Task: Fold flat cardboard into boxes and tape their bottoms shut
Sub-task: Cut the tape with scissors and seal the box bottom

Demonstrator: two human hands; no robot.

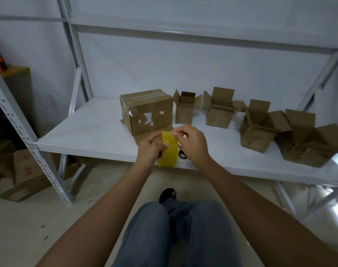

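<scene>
A yellow tape roll (169,151) is held upright over the front edge of the white shelf (91,130). My left hand (149,149) grips the roll from its left side. My right hand (191,144) pinches at the roll's top rim with thumb and fingertips. Just behind the hands stands a large taped cardboard box (148,110) with torn patches on its front. To its right stand several smaller boxes with open flaps: one (185,109), another (220,109), and a third (257,128).
A black-handled object (183,154), partly hidden by my right hand, lies on the shelf. A wider open box (306,139) sits at the far right. Steel rack posts (16,120) frame the shelf. More cartons (27,180) lie on the floor at left.
</scene>
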